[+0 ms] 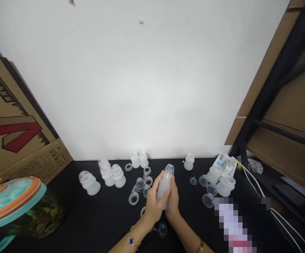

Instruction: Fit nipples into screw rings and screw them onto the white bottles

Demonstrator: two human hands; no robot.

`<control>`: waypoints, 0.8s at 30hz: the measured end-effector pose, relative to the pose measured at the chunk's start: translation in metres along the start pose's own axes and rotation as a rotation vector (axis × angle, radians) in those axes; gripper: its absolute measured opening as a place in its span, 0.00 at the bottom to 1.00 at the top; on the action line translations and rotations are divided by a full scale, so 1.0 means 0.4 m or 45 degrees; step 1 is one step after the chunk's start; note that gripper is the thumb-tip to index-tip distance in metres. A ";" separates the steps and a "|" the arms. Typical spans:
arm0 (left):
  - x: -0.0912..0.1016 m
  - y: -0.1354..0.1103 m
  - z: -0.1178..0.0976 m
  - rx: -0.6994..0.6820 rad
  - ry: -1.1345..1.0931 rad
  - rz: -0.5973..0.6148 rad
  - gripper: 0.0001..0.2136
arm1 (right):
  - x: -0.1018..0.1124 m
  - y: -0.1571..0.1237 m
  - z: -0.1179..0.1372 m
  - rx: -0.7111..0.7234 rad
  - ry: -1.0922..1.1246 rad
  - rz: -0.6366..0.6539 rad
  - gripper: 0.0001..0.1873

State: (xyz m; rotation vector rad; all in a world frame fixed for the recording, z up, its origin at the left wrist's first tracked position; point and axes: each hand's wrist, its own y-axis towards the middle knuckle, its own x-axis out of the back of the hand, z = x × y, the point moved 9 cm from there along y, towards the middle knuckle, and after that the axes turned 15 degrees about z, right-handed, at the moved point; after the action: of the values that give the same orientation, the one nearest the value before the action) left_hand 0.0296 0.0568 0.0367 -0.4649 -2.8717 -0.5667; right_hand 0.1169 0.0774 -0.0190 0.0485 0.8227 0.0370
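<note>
The frosted white, rounded bottle (pixel 163 187) with a clear, tapered, see-through cap (pixel 169 170) is held up over the black, flat tabletop (pixel 73 218), near the middle of the view, its capped end tilted away from the person and slightly to the right. It will likely handle as a light thing, since it looks like thin plastic or silicone and no contents can be made out; the body may give a little under a squeeze, while the cap seems stiffer. Its smooth, curved wall could turn or slip in bare fingers, and the thin cap could crack or pop off if pressed hard, so the broad body is the safer place to grip, with only light contact near the cap. Both of the 2 hands are closed around it rather than spread: the left hand (pixel 154 201) wraps its left side with the thumb laid across the near face, and the right hand (pixel 173 201) curls around the right side, fingers reaching up near the cap's base. The 2 hands meet low on the bottle; how firmly they press cannot be told.
</note>
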 end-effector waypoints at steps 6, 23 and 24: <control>-0.003 -0.001 0.002 0.025 0.024 0.004 0.29 | -0.020 -0.003 0.005 -0.001 0.059 0.043 0.23; -0.005 0.001 -0.007 0.044 0.051 0.027 0.30 | -0.012 0.003 -0.002 -0.020 0.031 0.044 0.25; -0.005 0.001 -0.006 0.045 0.049 0.026 0.31 | -0.011 0.003 -0.002 -0.018 0.029 0.045 0.25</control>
State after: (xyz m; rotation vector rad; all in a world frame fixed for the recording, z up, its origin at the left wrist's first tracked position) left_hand 0.0318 0.0557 0.0389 -0.4714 -2.8321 -0.5156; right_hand 0.1131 0.0785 -0.0162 0.0496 0.8445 0.0765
